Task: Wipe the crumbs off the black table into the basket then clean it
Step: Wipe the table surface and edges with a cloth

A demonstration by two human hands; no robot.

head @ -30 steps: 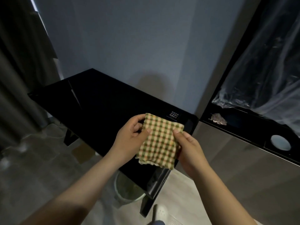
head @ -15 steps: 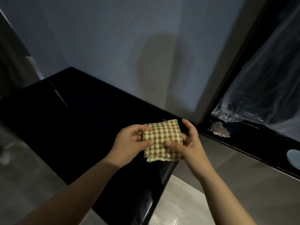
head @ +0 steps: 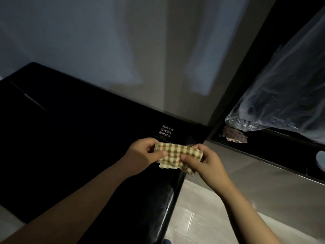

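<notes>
Two bare hands meet over the near right corner of a glossy black worktop (head: 79,138), seen from above. Between them is a small green, orange and cream checked cloth (head: 176,153), bunched and folded into a rough strip. The left hand (head: 143,154) pinches its left end, thumb on top and fingers curled beneath, so that grip is closed on the fabric. The right hand (head: 204,163) pinches the right end the same way, its grip also closed on the fabric, with a loose corner hanging below the thumb. Whether the checked cloth touches the worktop cannot be told. Just beyond the hands, a small label of white printed characters (head: 166,133) sits on the dark surface. A pale grey wall (head: 105,41) rises behind. To the right, a dark ledge (head: 281,148) carries a crumpled brownish scrap (head: 234,137), with a sheet of clear plastic film (head: 281,103) hanging above it. Pale floor tiles (head: 198,221) show below the worktop's right edge.
</notes>
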